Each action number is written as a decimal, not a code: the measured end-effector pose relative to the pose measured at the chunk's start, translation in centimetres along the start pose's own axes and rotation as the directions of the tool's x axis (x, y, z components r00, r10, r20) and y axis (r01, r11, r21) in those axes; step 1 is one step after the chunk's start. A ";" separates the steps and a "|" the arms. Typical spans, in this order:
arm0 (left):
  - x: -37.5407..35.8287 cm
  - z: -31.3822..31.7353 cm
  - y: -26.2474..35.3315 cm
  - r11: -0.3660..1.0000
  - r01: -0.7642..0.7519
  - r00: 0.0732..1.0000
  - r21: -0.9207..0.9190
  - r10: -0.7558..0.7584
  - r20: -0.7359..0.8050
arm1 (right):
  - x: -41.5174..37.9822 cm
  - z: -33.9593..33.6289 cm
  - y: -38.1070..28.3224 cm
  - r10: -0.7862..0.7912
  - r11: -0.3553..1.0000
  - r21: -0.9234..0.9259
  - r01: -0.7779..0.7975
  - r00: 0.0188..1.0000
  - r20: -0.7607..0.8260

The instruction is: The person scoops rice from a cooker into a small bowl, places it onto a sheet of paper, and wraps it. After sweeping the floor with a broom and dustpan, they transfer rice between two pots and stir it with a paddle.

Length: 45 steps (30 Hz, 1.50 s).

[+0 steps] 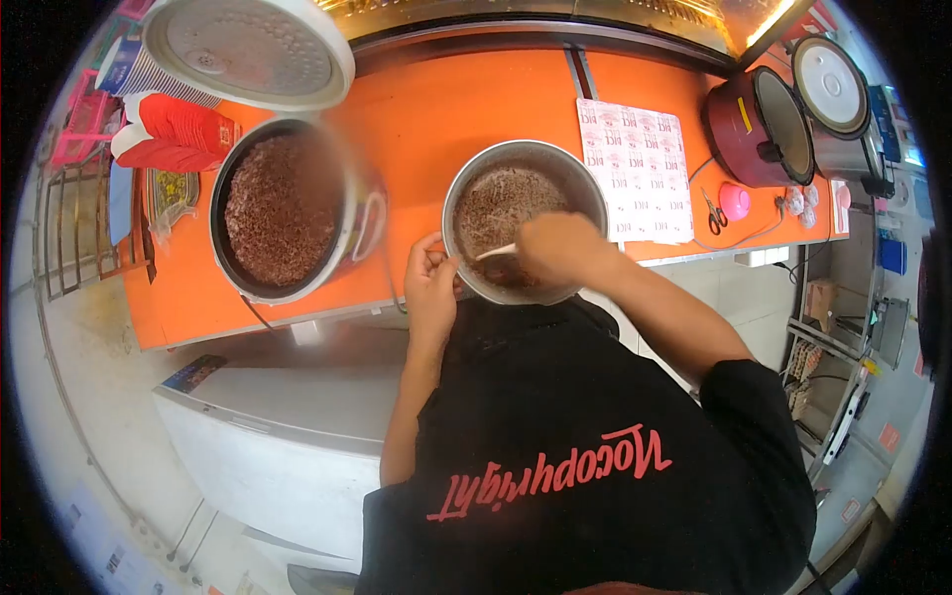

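Observation:
A round metal pot stands at the front edge of the orange table, with dark reddish-brown grains inside. My left hand grips the pot's rim at its left side. In my right hand, closed over the pot's near right part, is a pale spoon whose tip reaches the grains. To the left, a large cooker with its lid raised is filled with similar grains.
Printed paper sheets lie right of the pot. Beyond them are scissors, a pink bowl and a dark red cooker. Red-and-white packaging stands at the left. Below the table is a white chest.

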<state>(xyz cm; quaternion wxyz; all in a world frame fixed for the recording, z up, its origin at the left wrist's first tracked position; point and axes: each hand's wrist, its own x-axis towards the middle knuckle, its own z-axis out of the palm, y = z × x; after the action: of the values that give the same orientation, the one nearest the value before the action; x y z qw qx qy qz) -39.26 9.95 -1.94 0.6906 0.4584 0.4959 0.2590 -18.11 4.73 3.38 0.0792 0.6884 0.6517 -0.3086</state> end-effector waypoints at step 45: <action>3.9 0.0 0.3 0.908 -0.319 0.948 0.273 0.306 0.091 | 4.0 -5.3 0.5 -0.065 0.967 -0.225 0.118 0.971 0.230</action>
<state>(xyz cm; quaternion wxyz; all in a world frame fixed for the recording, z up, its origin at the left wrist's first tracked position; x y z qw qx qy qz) -37.80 13.20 -3.44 0.5784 0.6320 0.4321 0.2816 -16.06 10.73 5.33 0.2184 0.6045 0.7022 -0.3063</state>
